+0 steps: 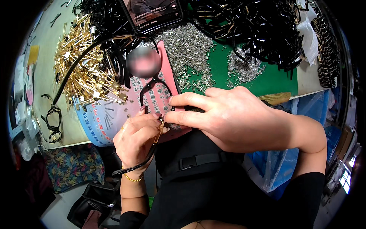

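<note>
Phone (152, 17) cut off at the top, round patch (143, 62) blurred, glasses frame (155, 80) partly hidden by fingertips (173, 100) near the front edge of the counter (70, 129), silver bits (187, 53) too small to identify

Bright light, which seems to come from above, falls on the worktop (42, 82), the left hand (136, 135) and the right hand (230, 118), and it makes the silver pins (187, 51) and gold sticks (82, 70) sparkle, while a soft shadow lies on the right arm (309, 135) and the black clothes (209, 187) look dark. A small white window (345, 181) glares at the right side. The middle is mostly sharp, but one round patch (143, 62) is smudgy, straight edges bend, and the corners are black.
</note>
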Demonstrator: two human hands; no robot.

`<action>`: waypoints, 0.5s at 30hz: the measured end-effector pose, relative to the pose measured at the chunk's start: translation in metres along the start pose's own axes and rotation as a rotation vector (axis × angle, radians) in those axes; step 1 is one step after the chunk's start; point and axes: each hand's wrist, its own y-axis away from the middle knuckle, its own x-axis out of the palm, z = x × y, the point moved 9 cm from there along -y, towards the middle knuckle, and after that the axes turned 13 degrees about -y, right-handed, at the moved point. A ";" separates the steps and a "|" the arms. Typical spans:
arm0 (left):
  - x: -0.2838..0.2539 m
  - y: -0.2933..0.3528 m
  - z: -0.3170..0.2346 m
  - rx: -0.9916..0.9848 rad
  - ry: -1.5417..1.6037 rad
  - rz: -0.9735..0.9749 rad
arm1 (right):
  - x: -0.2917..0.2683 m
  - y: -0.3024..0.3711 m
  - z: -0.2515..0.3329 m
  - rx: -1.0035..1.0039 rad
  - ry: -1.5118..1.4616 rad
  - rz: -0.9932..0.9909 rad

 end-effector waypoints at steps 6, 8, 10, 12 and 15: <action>-0.001 0.005 -0.001 0.042 -0.012 -0.065 | 0.001 -0.001 0.002 0.017 0.003 0.017; -0.001 0.007 -0.001 0.033 -0.016 -0.082 | 0.001 -0.002 0.003 0.028 0.009 0.019; -0.001 0.009 -0.001 0.019 -0.023 -0.106 | 0.001 -0.002 0.003 0.032 0.012 0.023; -0.001 0.010 0.000 0.007 -0.018 -0.112 | 0.001 -0.003 0.003 0.023 0.014 0.017; -0.001 0.011 0.001 -0.010 -0.020 -0.117 | 0.002 -0.004 0.004 0.025 0.032 0.023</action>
